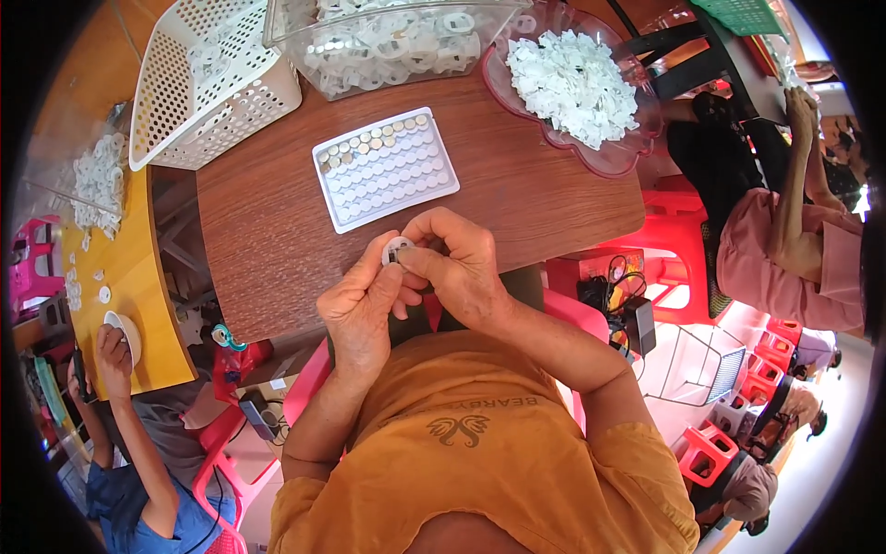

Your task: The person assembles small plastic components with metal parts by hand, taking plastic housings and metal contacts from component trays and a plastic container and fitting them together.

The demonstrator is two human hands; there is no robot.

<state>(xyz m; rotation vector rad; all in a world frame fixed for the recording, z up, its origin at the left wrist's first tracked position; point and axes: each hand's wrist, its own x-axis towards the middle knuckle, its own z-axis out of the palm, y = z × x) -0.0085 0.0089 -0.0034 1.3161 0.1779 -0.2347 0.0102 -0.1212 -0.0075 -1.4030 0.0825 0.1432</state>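
Note:
Between both hands, just in front of the tray, is a small round translucent white plastic piece with a dark part at its middle. My left hand pinches it from the left. The fingertips of my right hand press on it from the right. Beyond my hands lies a white tray of round pockets on the brown table. Small silver discs, like button cells, sit in its far rows; the nearer pockets show white.
A clear bin of round plastic pieces stands at the back, beside a white perforated basket. A pink-rimmed, petal-shaped bowl heaped with white bits is at the back right. Left, a co-worker's hand is at a white bowl on a yellow table.

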